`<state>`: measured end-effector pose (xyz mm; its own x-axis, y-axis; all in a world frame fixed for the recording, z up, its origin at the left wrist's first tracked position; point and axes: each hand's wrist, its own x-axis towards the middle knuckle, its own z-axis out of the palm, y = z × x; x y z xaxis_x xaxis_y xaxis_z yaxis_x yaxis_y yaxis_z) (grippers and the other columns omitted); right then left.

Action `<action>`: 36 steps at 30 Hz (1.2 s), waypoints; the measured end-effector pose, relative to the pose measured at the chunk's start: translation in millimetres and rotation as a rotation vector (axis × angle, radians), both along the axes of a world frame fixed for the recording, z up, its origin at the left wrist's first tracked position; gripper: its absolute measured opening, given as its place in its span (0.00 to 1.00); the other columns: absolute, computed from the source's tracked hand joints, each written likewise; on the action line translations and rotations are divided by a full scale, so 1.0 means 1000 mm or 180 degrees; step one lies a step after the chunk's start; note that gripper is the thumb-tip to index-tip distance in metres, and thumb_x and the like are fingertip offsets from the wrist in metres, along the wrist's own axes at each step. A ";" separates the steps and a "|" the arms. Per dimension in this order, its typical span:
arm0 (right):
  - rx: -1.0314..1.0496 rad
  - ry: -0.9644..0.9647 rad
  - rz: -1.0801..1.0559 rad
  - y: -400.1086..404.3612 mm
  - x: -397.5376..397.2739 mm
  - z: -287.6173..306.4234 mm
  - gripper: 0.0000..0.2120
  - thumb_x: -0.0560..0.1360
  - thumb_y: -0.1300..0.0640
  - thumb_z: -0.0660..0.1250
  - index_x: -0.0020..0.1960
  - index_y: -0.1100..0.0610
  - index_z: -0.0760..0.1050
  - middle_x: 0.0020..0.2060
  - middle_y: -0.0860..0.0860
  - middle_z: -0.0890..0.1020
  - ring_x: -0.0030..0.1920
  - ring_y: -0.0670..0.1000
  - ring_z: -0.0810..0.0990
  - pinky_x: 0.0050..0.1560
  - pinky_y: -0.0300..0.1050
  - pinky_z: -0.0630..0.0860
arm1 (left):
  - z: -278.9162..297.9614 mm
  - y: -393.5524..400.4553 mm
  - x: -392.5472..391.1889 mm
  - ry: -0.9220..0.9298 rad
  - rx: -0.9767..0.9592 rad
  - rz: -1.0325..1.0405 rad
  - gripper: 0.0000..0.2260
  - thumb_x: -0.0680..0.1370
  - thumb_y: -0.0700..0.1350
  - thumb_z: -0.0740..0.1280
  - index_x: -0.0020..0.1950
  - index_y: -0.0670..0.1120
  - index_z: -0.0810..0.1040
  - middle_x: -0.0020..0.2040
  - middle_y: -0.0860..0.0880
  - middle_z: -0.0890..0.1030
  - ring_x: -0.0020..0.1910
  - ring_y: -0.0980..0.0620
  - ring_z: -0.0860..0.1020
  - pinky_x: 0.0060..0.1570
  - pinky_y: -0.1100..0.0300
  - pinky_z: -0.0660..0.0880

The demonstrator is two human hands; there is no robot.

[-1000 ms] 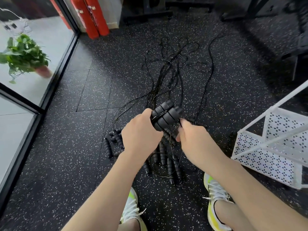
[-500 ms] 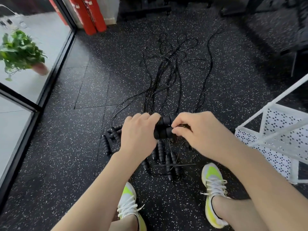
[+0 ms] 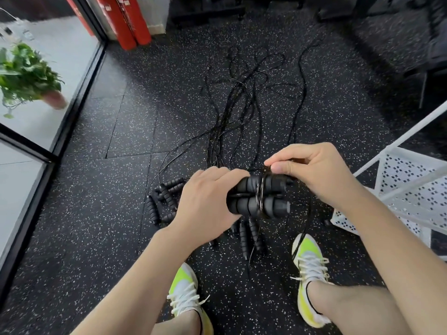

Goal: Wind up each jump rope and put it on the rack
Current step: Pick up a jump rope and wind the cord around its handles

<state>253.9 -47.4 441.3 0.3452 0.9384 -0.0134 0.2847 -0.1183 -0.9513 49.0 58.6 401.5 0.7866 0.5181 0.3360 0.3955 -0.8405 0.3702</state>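
Nearby, loose ropes (image 3: 232, 112), white rack (image 3: 399, 189), plant (image 3: 26, 76)

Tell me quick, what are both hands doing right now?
Left hand: grips the pair of handles.
Right hand: pinches the cord wound round the handles.

The left hand (image 3: 205, 201) hides the handles' (image 3: 258, 197) near ends; the rack (image 3: 399, 189) is cut off.
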 end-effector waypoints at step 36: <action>-0.0734 -0.1378 0.0392 -0.001 -0.047 0.012 0.04 0.81 0.53 0.67 0.49 0.44 0.77 0.37 0.40 0.84 0.28 0.42 0.78 0.30 0.39 0.74 | -0.012 0.016 0.004 0.1125 0.0710 0.0565 0.19 0.67 0.49 0.77 0.57 0.54 0.78 0.41 0.54 0.78 0.44 0.47 0.78 0.42 0.52 0.67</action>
<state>206.6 -48.4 453.7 0.2519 0.9620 -0.1052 0.6724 -0.2522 -0.6959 52.5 74.3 389.1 0.7785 0.6008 0.1814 0.6104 -0.7921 0.0042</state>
